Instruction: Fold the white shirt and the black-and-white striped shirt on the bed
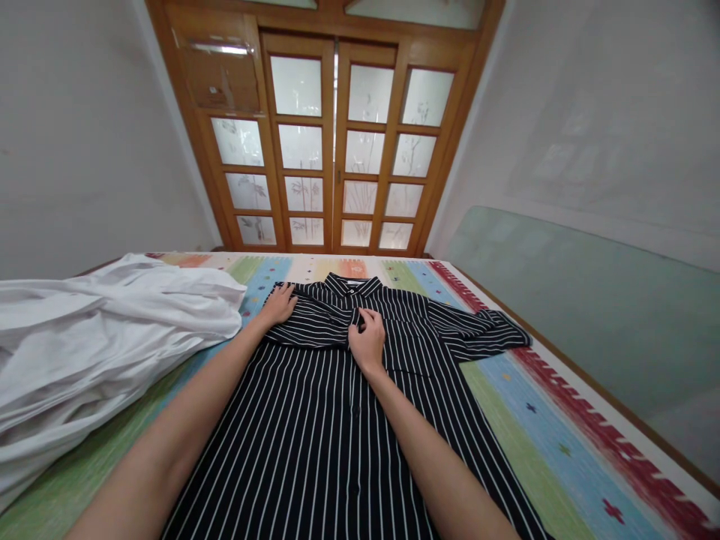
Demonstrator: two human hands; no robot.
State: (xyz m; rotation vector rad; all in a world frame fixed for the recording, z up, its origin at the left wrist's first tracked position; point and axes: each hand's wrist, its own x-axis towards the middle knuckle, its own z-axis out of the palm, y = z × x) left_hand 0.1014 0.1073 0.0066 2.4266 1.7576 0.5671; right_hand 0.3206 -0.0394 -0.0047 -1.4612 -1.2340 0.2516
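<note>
A black shirt with white stripes (304, 420) lies front up, its collar at the far end. Its left-side sleeve (318, 319) is folded inward across the chest. My left hand (280, 304) rests on the outer fold near that shoulder, fingers stretched out. Near the button placket, my right hand (367, 337) has thumb and fingers closed on the end of the folded sleeve. The other sleeve (484, 330) reaches out to the right, creased near its cuff.
Beneath the shirt is a bed with a colourful patterned cover (540, 412). A heap of white cloth (112, 322) lies at the left. Along the right side stands a pale green panel (596, 307). Wooden doors with glass panes (337, 142) close off the far end.
</note>
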